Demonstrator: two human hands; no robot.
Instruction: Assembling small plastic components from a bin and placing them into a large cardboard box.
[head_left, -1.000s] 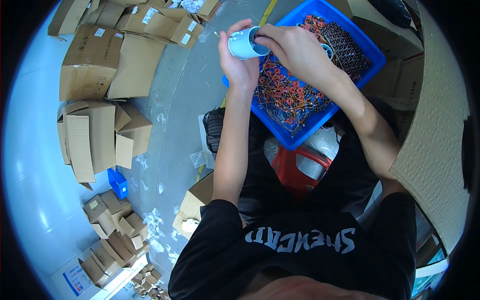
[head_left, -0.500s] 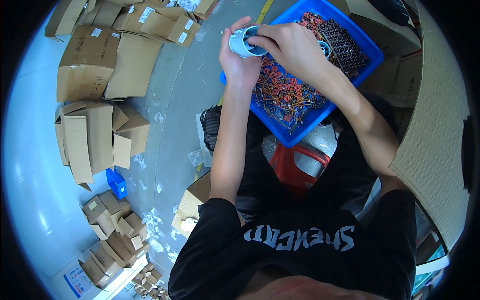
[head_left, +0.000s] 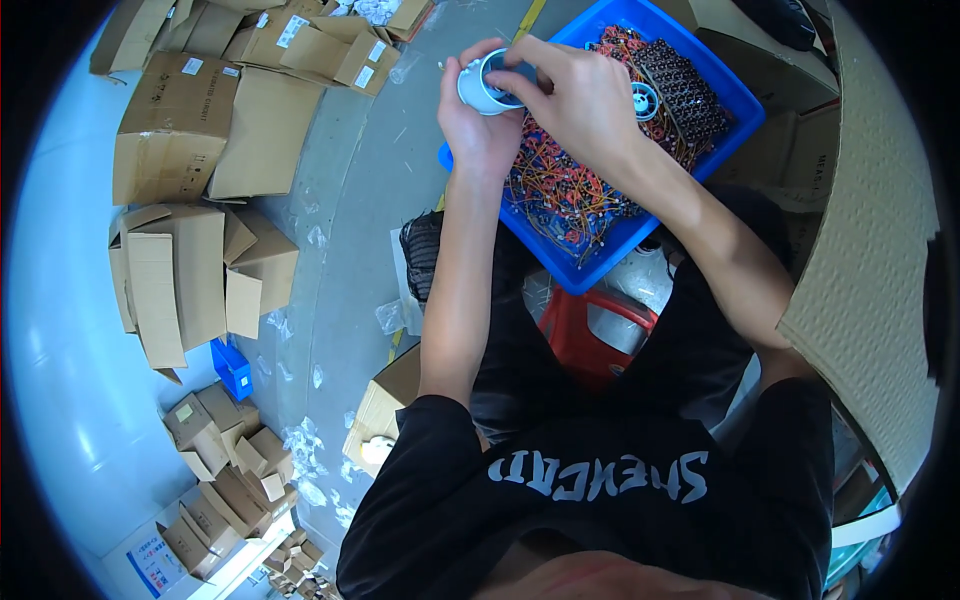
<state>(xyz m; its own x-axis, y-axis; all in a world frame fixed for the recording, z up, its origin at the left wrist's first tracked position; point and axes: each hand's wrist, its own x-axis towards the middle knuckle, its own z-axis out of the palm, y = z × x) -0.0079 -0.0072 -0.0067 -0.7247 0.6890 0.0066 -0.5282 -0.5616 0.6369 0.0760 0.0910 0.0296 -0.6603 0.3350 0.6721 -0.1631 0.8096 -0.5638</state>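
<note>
My left hand is wrapped round a short white plastic cylinder, its open mouth turned to the right. The thumb and forefinger of my right hand reach into that mouth, pinched together; anything between their tips is too hidden to make out. Just right of the right hand shows a white spoked ring; I cannot tell whether it lies on the parts below or touches the hand. Under both hands is a blue tray holding a tangle of red and orange wires and rows of small dark parts.
A red stool stands between my legs beneath the tray. Cardboard boxes line the left side, with a small blue bin among them. Plastic scraps litter the floor. A large cardboard sheet rises close on my right.
My right hand has shifted slightly, its fingers still in the cylinder's mouth. More of the white spoked ring shows beside it. The left hand stays almost in place.
</note>
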